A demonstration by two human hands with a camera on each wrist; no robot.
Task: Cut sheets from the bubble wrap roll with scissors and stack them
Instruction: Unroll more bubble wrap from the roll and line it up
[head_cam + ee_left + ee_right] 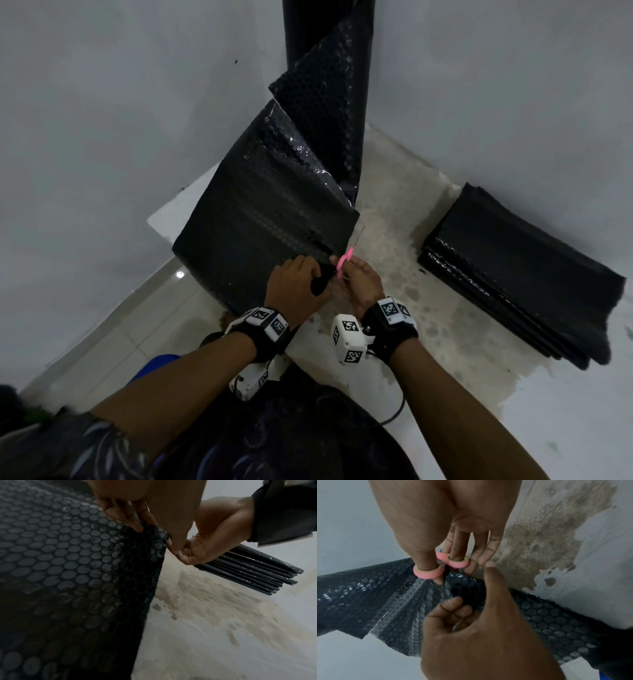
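Bubble wrap (274,212): black plastic film, dimpled with rounded cells, glossy where creased. Scissors (443,566): smooth matt pink plastic finger loops. Stack of cut sheets (520,274): matt black. Floor (394,219): rough, mottled, stained patch amid pale surface.

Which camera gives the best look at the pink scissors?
The right wrist view: both pink loops of the scissors show close up on the right hand. The head view shows only a small pink sliver between the hands. In the left wrist view they are hidden.
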